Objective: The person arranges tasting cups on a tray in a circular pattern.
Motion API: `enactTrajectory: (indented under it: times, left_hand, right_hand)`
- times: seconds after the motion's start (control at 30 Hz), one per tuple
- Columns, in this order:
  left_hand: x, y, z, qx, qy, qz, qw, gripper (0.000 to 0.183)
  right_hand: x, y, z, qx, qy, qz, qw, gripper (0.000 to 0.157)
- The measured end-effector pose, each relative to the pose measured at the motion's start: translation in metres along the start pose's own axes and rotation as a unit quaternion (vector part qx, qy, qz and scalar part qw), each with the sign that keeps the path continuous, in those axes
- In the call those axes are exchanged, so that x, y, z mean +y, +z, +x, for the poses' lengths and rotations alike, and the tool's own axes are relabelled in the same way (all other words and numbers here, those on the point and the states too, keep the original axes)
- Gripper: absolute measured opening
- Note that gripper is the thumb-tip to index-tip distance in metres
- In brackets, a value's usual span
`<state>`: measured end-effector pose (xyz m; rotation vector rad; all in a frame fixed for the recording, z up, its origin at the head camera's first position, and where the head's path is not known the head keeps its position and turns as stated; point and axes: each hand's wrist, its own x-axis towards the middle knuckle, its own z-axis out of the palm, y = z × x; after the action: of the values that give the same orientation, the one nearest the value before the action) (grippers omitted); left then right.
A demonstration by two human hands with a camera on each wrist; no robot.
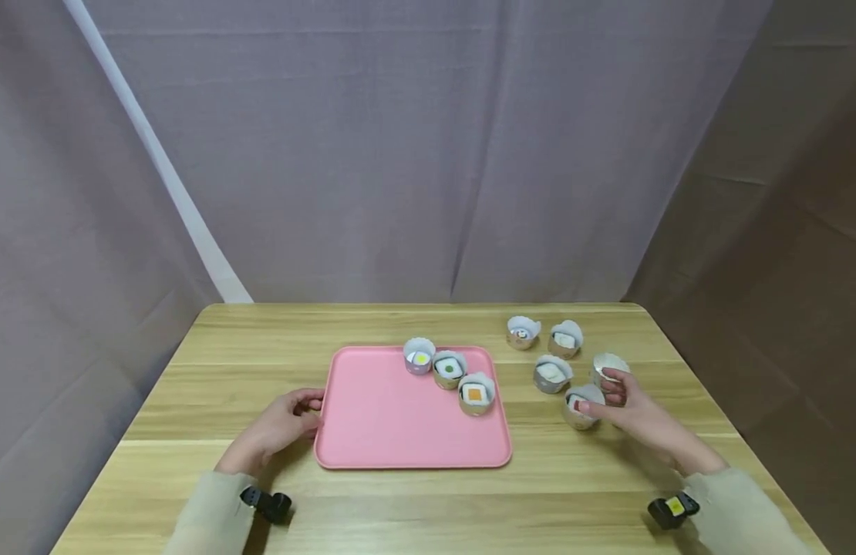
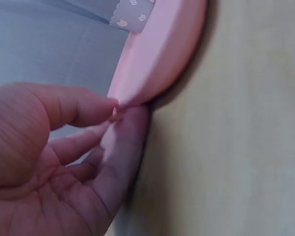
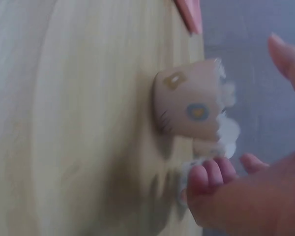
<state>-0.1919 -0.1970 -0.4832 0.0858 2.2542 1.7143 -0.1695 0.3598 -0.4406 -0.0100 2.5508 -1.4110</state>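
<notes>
My left hand (image 1: 284, 422) pinches the left rim of a pink tray (image 1: 386, 432). In the left wrist view, the thumb lies on the rim and a finger (image 2: 119, 162) is beneath it. My right hand (image 1: 639, 416) hovers beside a paper cupcake cup (image 1: 576, 418) with a white and dark red piece inside. In the right wrist view, thumb and fingers are spread apart beside this tan patterned cup (image 3: 189, 101), with a gap between. Another paper cup (image 1: 608, 364) stands just behind the right fingers, which partly cover it.
Three paper cups stand on the tray, holding a yellow-centred (image 1: 419, 358), a green-centred (image 1: 449, 369) and an orange-centred piece (image 1: 475, 395). Right of the tray are more cups: one grey (image 1: 551, 375) and two farther back (image 1: 522, 334). Curtains enclose the wooden table (image 1: 428, 509).
</notes>
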Motion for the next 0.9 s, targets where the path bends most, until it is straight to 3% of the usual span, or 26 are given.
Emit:
enactTrajectory:
  times: [0.17, 0.4, 0.63, 0.9]
  left_hand:
    - [0.010, -0.004, 0.007, 0.024, 0.014, 0.037, 0.9989, 0.039]
    - [0.023, -0.007, 0.022, 0.038, 0.021, 0.056, 0.9975, 0.053]
    - [0.020, 0.000, 0.033, 0.029, -0.031, 0.059, 0.9974, 0.060]
    - [0.025, 0.001, 0.036, -0.004, -0.061, 0.078, 0.9950, 0.065]
  right_hand:
    - [0.019, 0.000, 0.005, -0.057, 0.027, 0.011, 0.998, 0.093]
    - [0.030, -0.002, 0.008, -0.085, 0.034, 0.024, 0.996, 0.091]
    - [0.035, 0.001, 0.011, -0.091, 0.025, 0.037, 0.995, 0.089]
    - [0.032, 0.003, 0.010, -0.084, 0.044, 0.033, 0.995, 0.098]
